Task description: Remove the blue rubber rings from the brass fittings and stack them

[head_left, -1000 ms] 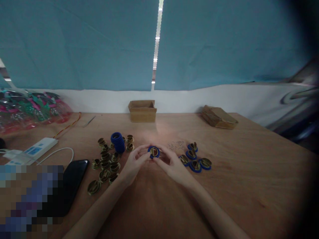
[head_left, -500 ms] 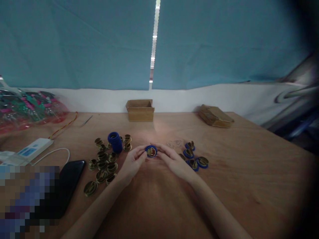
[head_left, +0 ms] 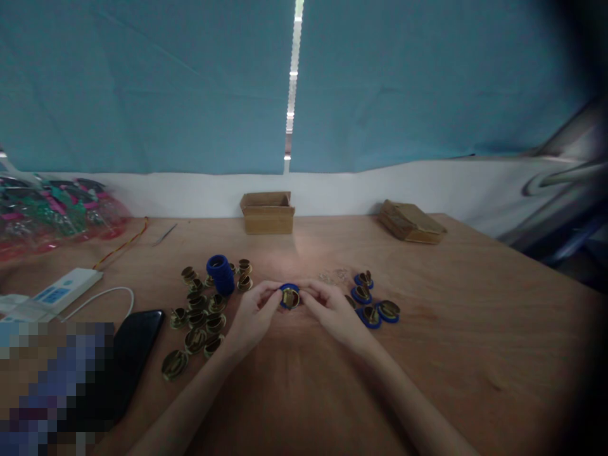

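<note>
Between my two hands is a round gold piece with a blue ring [head_left: 289, 296] around it. My left hand [head_left: 254, 315] pinches its left edge with thumb and fingers. The right edge is gripped by my right hand [head_left: 335, 311]. To the left stands a stack of blue rings [head_left: 221, 275], beside several loose gold round pieces [head_left: 196, 341]. Right of my right hand lie several gold pieces set in blue rings [head_left: 389, 310]. Small clear bits [head_left: 339, 275] are scattered behind my right hand.
An open cardboard box [head_left: 268, 218] stands at the back, another box [head_left: 411, 221] at the back right. On the left are a black phone [head_left: 140, 335], a white power strip [head_left: 66, 288] with a cable, tweezers [head_left: 165, 234] and plastic-wrapped items [head_left: 61, 206].
The gold piece has turned slightly between my fingers. The whole view has shifted a little, so everything sits slightly lower.
</note>
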{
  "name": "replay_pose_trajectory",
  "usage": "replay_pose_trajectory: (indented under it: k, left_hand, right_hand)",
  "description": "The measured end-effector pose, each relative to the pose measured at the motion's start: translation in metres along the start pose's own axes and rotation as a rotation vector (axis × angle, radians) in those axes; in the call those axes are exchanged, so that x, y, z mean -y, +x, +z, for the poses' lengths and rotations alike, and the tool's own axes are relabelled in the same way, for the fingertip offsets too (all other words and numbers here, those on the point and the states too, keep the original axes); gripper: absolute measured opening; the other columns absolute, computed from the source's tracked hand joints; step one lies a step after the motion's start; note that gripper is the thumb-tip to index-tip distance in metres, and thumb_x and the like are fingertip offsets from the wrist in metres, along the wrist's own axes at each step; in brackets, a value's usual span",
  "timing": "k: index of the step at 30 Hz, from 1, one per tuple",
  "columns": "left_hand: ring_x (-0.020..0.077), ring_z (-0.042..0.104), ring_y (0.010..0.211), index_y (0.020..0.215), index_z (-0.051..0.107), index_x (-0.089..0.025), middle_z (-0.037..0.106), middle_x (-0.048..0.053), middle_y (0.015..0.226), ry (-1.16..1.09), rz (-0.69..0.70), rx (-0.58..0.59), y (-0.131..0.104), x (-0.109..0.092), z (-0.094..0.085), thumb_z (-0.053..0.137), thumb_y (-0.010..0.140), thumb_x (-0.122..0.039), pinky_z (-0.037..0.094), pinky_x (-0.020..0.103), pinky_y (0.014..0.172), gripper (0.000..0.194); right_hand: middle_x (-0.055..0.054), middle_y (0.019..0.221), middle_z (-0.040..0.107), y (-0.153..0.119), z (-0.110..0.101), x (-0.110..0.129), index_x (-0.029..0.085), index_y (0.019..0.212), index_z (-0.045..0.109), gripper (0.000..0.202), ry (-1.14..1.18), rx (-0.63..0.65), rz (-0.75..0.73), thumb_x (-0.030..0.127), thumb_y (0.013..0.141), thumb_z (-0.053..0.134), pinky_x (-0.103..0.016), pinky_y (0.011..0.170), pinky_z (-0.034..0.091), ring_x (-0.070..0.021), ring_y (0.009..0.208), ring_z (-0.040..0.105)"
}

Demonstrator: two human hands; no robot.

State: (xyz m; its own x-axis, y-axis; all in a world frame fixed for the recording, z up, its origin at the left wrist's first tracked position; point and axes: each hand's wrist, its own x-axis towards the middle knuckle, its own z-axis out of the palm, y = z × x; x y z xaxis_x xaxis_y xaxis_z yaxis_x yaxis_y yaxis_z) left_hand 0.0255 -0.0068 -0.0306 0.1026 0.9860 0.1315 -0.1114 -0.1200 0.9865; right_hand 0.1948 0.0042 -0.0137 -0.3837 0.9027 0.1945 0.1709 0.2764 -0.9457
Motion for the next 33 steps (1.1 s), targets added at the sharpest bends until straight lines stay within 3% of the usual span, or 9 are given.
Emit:
replay_pose_trajectory:
  k: [8, 12, 15, 20, 27, 33]
  left_hand:
    - [0.0189, 0.067, 0.086, 0.1, 0.064, -0.012, 0.071, 0.009, 0.096, -0.14, -0.04, 0.017, 0.001, 0.008, 0.0, 0.065, 0.081, -0.033, 0.054, 0.029, 0.075, 0.028]
    - [0.0227, 0.064, 0.104, 0.106, 0.063, -0.014, 0.068, 0.011, 0.11, -0.209, -0.085, 0.057, 0.001, 0.009, 0.001, 0.065, 0.081, -0.033, 0.051, 0.036, 0.091, 0.031]
    - [0.0227, 0.063, 0.108, 0.109, 0.061, -0.014, 0.066, 0.012, 0.116, -0.26, -0.119, 0.129, 0.0, 0.007, 0.002, 0.068, 0.078, -0.028, 0.048, 0.038, 0.097, 0.034]
    - [0.023, 0.064, 0.107, 0.107, 0.06, -0.013, 0.067, 0.013, 0.113, -0.253, -0.157, 0.131, 0.0, 0.008, 0.003, 0.07, 0.076, -0.022, 0.049, 0.039, 0.096, 0.033]
    - [0.023, 0.066, 0.101, 0.106, 0.059, -0.013, 0.069, 0.013, 0.109, -0.279, -0.14, 0.077, 0.001, 0.014, 0.001, 0.072, 0.073, -0.022, 0.052, 0.039, 0.092, 0.037]
    - [0.0247, 0.067, 0.098, 0.107, 0.059, -0.012, 0.07, 0.014, 0.108, -0.251, -0.138, 0.051, 0.001, 0.01, 0.0, 0.074, 0.071, -0.024, 0.054, 0.041, 0.088, 0.04]
  right_hand:
    - [-0.004, 0.092, 0.069, 0.002, 0.004, -0.001, 0.019, 0.099, 0.063, 0.02, -0.088, -0.079, -0.026, 0.029, 0.091, 0.047, -0.031, 0.079, 0.052, -0.0174, 0.086, 0.065]
    - [-0.001, 0.071, 0.063, 0.003, 0.004, -0.005, 0.019, 0.073, 0.056, 0.026, -0.294, -0.151, -0.01, 0.032, 0.092, 0.044, -0.027, 0.063, 0.047, -0.0166, 0.07, 0.061]
    - [0.001, 0.063, 0.056, 0.003, 0.005, -0.009, 0.021, 0.066, 0.048, 0.029, -0.34, -0.201, -0.016, 0.031, 0.093, 0.043, -0.025, 0.056, 0.043, -0.0149, 0.062, 0.057]
    - [0.001, 0.064, 0.056, 0.003, 0.007, -0.01, 0.021, 0.068, 0.049, 0.026, -0.33, -0.189, 0.001, 0.031, 0.092, 0.043, -0.026, 0.058, 0.043, -0.0154, 0.064, 0.056]
    - [-0.001, 0.075, 0.063, 0.002, 0.003, -0.009, 0.019, 0.081, 0.057, 0.015, -0.229, -0.059, 0.034, 0.024, 0.089, 0.045, -0.028, 0.066, 0.047, -0.0163, 0.072, 0.059]
    - [-0.003, 0.079, 0.065, 0.001, 0.002, -0.011, 0.018, 0.083, 0.058, 0.016, -0.249, -0.052, -0.017, 0.026, 0.09, 0.045, -0.028, 0.065, 0.048, -0.0175, 0.074, 0.061]
